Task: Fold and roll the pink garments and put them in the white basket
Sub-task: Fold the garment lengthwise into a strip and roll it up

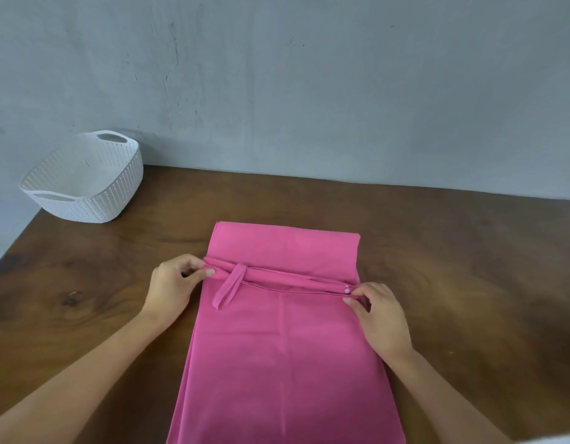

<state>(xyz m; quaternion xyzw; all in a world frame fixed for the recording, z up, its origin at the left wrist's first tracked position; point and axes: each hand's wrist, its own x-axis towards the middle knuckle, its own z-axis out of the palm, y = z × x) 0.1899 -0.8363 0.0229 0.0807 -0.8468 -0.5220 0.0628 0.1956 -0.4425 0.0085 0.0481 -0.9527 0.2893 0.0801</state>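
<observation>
Pink garment [277,363] on table [85,283]; left hand [173,285], right hand [378,314] pinch waistband [277,278]

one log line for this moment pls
stage: folding | left hand: pinches pink garment band, left end | right hand: pinches band, right end | white basket: empty, far left

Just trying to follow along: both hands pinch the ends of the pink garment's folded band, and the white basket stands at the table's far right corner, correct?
Not quite. The head view shows the white basket at the far left corner of the table, not the right. The left hand and right hand do pinch the band ends of the pink garment.
</observation>
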